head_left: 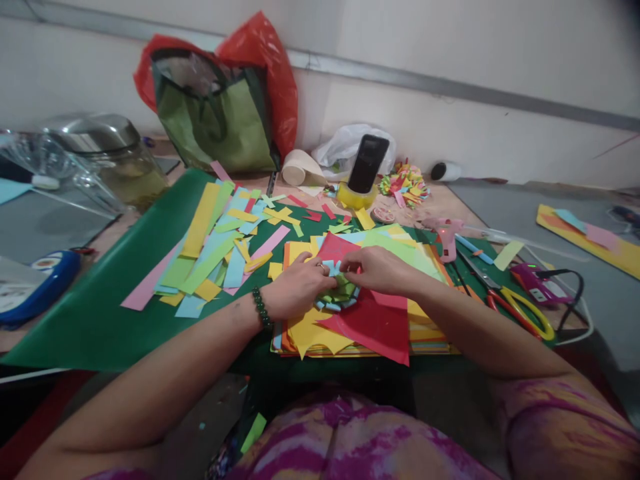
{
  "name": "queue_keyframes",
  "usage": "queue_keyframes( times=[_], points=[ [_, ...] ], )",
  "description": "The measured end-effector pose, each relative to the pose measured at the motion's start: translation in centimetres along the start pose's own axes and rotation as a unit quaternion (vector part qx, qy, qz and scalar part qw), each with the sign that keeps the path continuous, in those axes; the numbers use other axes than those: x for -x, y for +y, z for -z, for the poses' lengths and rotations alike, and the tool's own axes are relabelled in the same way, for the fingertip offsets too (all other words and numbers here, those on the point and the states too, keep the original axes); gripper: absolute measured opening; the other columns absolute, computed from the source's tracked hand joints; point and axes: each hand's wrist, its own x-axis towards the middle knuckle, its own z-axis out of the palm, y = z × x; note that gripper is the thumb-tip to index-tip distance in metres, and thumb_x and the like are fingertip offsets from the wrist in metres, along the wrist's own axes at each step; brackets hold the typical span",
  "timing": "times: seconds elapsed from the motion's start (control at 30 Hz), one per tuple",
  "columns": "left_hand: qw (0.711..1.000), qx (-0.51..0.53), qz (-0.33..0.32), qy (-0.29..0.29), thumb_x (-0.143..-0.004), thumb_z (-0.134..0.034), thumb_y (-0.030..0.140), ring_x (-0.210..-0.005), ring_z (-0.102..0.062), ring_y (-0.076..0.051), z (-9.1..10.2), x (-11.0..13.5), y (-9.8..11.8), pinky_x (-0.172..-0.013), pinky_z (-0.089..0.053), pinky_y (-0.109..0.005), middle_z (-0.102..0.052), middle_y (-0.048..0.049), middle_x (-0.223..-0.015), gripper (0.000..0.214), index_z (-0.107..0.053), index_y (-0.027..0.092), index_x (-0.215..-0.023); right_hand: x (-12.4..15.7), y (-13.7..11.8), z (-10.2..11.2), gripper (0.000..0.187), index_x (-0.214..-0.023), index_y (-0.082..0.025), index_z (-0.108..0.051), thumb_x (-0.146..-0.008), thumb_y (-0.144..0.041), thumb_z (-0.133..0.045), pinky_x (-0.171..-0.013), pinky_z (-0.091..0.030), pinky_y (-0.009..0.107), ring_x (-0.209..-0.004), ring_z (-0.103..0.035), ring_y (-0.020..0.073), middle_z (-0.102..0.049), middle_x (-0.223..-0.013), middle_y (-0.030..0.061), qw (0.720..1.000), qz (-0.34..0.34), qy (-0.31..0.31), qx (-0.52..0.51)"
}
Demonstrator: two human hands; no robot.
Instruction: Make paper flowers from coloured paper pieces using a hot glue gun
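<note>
A round cluster of light blue and green paper pieces, like a paper flower [345,295], lies on a red paper sheet [385,327]. At its left side my left hand [300,287] has its fingers bent onto the cluster's edge, holding it. From the right, my right hand [377,269] pinches at the cluster's top, by a light blue paper piece [332,267]; exactly what is between those fingertips is hidden. Beneath lies a stack of coloured paper [425,327], with a cut yellow sheet [313,331] nearest me.
Loose paper strips [200,220] cover the green mat [110,300] at left. To the right are a pink glue gun [449,237], scissors [520,310] and a purple device [540,283] with a cable. A phone [369,163] stands behind, near a glass jar [120,167] and a green bag [220,120].
</note>
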Motion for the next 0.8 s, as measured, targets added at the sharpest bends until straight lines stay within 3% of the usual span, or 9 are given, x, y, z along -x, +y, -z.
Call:
queue_keyframes(
  times=[0.13, 0.33, 0.47, 0.6, 0.8],
  points=[
    [1.000, 0.022, 0.010, -0.003, -0.076, -0.054, 0.002, -0.092, -0.055, -0.023, 0.2, 0.1, 0.0, -0.085, -0.032, -0.038, -0.066, -0.0051, -0.091, 0.035, -0.067, 0.023, -0.102, 0.2, 0.6, 0.5, 0.023, -0.099, -0.019, -0.072, -0.088, -0.029, -0.055, -0.061, -0.036, 0.023, -0.072, -0.061, 0.0154, -0.073, -0.086, 0.0049, 0.999, -0.007, 0.024, -0.034],
    [0.998, 0.060, 0.022, -0.008, -0.077, -0.052, 0.000, -0.093, -0.054, -0.022, 0.4, 0.2, -0.1, -0.085, -0.031, -0.037, -0.066, -0.0036, -0.090, 0.036, -0.066, 0.023, -0.100, 0.8, 2.7, 1.4, 0.022, -0.088, -0.016, -0.073, -0.088, -0.030, -0.055, -0.062, -0.037, 0.024, -0.067, -0.058, 0.0136, -0.071, -0.078, 0.0041, 0.994, 0.018, 0.075, -0.078],
    [0.997, 0.076, 0.028, -0.017, -0.079, -0.050, 0.001, -0.094, -0.054, -0.023, 0.5, 0.3, -0.2, -0.084, -0.032, -0.037, -0.067, -0.0038, -0.091, 0.034, -0.067, 0.023, -0.099, 1.3, 3.0, 1.5, 0.020, -0.093, -0.017, -0.073, -0.085, -0.021, -0.056, -0.063, -0.038, 0.023, -0.069, -0.060, 0.0143, -0.071, -0.080, 0.0034, 0.995, 0.023, 0.045, -0.081],
    [0.996, 0.088, 0.022, -0.016, -0.077, -0.049, 0.000, -0.092, -0.054, -0.022, 0.5, 0.3, -0.3, -0.084, -0.032, -0.037, -0.067, -0.0038, -0.090, 0.036, -0.066, 0.022, -0.100, 1.3, 2.6, 1.0, 0.031, -0.103, -0.019, -0.073, -0.081, -0.009, -0.055, -0.071, -0.041, 0.025, -0.081, -0.062, 0.0167, -0.070, -0.095, 0.0067, 0.996, 0.079, 0.038, -0.017],
    [0.996, 0.081, 0.020, -0.004, -0.079, -0.048, 0.000, -0.091, -0.055, -0.022, 0.4, 0.3, -0.5, -0.086, -0.032, -0.038, -0.065, -0.0038, -0.087, 0.035, -0.066, 0.023, -0.098, 0.5, 2.3, 0.4, 0.031, -0.107, -0.022, -0.073, -0.084, -0.010, -0.057, -0.068, -0.038, 0.025, -0.082, -0.060, 0.0174, -0.064, -0.101, 0.0074, 0.987, 0.151, 0.006, 0.051]
  ],
)
